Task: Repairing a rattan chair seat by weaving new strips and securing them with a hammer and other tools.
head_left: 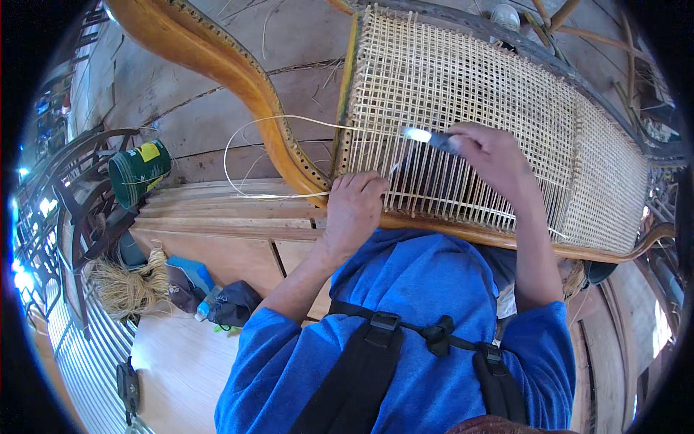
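A curved brown wooden seat frame (pixel 271 137) with rows of small holes lies across my lap. Pale woven cane (pixel 463 79) fills much of it; nearer me, parallel strands still run with open gaps between them. My left hand (pixel 353 206) is closed at the near left corner, fingers pinched on a cane strand (pixel 230 163) that loops out to the left and back to the weave. Over the open strands, my right hand (pixel 495 160) grips a short tool (pixel 431 138) with a dark handle and bright, shiny end. Motion blur hides the tool's exact kind.
Left of the frame stands a green tub (pixel 139 173) beside dark curved chair parts (pixel 79 206). Bundled cane fibre (pixel 130 286) and a dark cloth bag (pixel 235 302) lie near a pale wooden board (pixel 181 362). Wooden poles (pixel 560 14) are at the far right.
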`<action>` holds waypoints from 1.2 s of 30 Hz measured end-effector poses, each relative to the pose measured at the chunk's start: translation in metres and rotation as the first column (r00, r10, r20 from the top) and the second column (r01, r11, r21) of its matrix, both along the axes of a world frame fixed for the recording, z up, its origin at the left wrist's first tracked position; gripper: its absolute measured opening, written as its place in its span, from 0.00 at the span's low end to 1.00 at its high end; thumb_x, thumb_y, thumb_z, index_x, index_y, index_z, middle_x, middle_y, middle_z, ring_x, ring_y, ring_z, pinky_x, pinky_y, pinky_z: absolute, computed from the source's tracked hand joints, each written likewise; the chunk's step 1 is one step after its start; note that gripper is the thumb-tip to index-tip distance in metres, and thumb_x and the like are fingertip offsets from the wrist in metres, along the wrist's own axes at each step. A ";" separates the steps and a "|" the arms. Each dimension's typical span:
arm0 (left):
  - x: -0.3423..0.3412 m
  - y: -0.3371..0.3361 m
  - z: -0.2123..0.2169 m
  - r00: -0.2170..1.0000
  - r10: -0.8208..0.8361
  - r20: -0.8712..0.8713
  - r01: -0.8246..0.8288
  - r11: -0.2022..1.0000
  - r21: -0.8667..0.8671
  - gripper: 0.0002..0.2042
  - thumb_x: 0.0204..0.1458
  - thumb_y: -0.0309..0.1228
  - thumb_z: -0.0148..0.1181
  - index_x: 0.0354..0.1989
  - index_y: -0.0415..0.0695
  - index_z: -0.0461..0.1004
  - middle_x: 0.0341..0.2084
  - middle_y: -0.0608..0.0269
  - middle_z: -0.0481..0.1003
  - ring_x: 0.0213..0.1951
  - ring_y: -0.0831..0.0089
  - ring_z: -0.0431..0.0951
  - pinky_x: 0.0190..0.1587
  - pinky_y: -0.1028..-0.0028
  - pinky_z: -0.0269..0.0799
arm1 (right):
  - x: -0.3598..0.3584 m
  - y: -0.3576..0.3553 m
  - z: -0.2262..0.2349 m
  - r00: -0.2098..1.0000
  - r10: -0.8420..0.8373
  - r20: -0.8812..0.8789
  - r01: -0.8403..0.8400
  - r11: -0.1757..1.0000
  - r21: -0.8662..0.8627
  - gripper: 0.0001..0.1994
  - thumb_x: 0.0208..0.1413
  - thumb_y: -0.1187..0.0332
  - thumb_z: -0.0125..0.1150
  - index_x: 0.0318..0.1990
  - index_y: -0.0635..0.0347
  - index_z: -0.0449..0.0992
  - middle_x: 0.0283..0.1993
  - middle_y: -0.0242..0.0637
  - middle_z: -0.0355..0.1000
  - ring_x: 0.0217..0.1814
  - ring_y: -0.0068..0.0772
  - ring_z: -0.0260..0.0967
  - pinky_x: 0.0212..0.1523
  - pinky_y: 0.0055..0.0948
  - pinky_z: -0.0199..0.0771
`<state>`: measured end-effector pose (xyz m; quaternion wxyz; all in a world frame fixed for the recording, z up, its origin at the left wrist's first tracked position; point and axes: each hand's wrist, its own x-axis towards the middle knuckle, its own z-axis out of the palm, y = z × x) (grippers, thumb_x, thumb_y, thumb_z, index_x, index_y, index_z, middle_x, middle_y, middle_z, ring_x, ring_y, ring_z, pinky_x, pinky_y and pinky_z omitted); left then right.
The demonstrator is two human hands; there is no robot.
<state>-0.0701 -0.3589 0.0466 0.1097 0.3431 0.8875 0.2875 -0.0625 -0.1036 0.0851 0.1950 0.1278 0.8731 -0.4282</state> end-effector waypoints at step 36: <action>-0.029 0.115 -0.035 0.959 -0.267 -0.097 0.249 0.955 -0.161 0.08 0.47 0.30 0.57 0.37 0.48 0.74 0.36 0.64 0.70 0.40 0.61 0.68 0.44 0.63 0.65 | 0.058 0.091 -0.022 0.992 0.008 0.126 -0.001 0.998 -0.060 0.17 0.55 0.55 0.56 0.46 0.56 0.77 0.25 0.35 0.73 0.23 0.25 0.66 0.26 0.27 0.67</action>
